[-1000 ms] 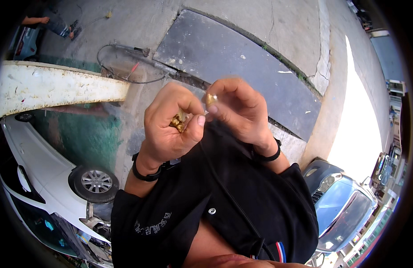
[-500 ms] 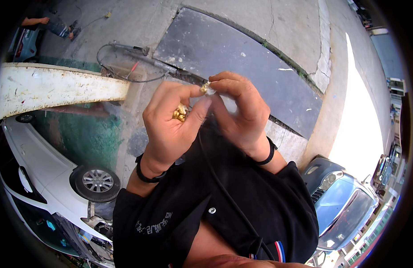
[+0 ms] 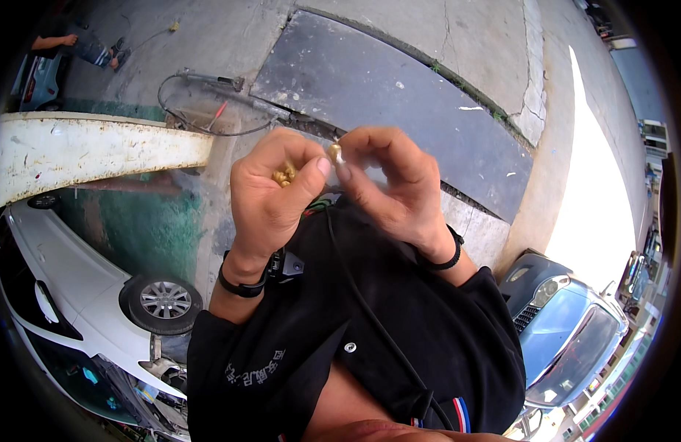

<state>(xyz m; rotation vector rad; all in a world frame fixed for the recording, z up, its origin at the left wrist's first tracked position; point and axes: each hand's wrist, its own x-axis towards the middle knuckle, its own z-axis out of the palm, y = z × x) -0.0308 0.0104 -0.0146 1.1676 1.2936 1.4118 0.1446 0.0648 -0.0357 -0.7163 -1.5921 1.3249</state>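
Several gold pieces (image 3: pixel 284 176) inside left hand (image 3: pixel 264 197)

Cracked concrete floor (image 3: pixel 421 29); dark flat panel (image 3: pixel 384 96); worn green patch (image 3: pixel 134 228); rust-specked white beam (image 3: pixel 97 151), left; bright sunlight (image 3: pixel 587 199), right.

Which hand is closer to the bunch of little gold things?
Left. The left hand is curled around the gold pieces; the right hand is off to their right, with one separate gold piece at its fingertips.
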